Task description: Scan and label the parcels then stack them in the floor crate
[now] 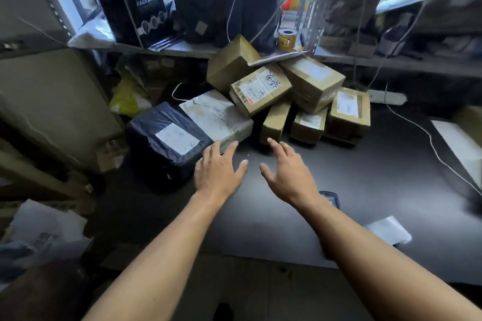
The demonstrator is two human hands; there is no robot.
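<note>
Several brown cardboard parcels (pixel 260 90) lie heaped at the back of a dark table (pixel 365 164). A flat white-wrapped parcel (pixel 216 114) and a black plastic-wrapped parcel (pixel 167 138) with a white label lie at the heap's left. My left hand (pixel 219 167) reaches forward with straight spread fingers, its fingertips at the white parcel's near edge. My right hand (pixel 284 169) is stretched out open just before a narrow brown box (pixel 275 120). Neither hand holds anything.
A dark handheld device (pixel 330 198) lies on the table behind my right wrist, and a white slip (pixel 388 229) lies to its right. A cluttered shelf (pixel 182 47) with black boxes and a tape roll (pixel 287 39) overhangs the heap. White cables trail at right.
</note>
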